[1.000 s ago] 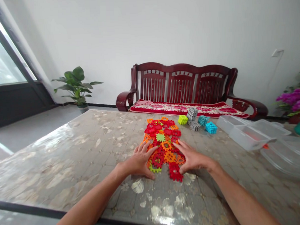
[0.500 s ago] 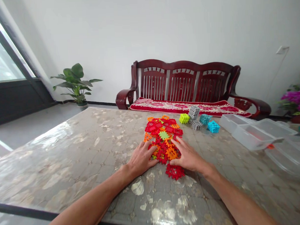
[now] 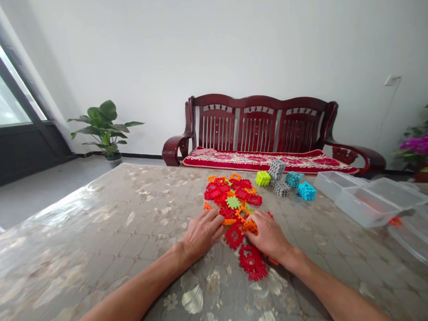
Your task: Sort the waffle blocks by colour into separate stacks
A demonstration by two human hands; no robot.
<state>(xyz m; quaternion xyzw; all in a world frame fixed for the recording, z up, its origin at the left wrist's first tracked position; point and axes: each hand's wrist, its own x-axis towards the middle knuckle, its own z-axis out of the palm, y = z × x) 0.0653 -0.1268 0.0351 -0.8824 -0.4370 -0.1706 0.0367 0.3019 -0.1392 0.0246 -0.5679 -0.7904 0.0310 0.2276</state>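
A pile of flat toothed plastic building pieces, mostly red (image 3: 214, 191) and orange (image 3: 242, 212), spreads over the table in front of me. One light green piece (image 3: 233, 202) lies among them. At the near left of the pile, my left hand (image 3: 204, 230) is closed, its fingertips on an orange building piece (image 3: 229, 222) seen edge-on. My right hand (image 3: 269, 234) has its fingers wrapped over another orange building piece (image 3: 251, 226). Red pieces (image 3: 253, 262) lie just below my right hand, and its palm hides part of the pile.
Beyond the pile sit stacked blocks: yellow-green (image 3: 263, 178), grey (image 3: 277, 168), teal (image 3: 293, 179) and bright blue (image 3: 307, 190). A clear divided box (image 3: 365, 206) stands at the right, beside a transparent lid (image 3: 419, 236). A wooden bench (image 3: 257, 125) is behind the patterned table (image 3: 142, 239).
Both hands have closed on orange pieces. Red pieces at the near end have shifted toward me and spread. My view has tilted slightly upward.
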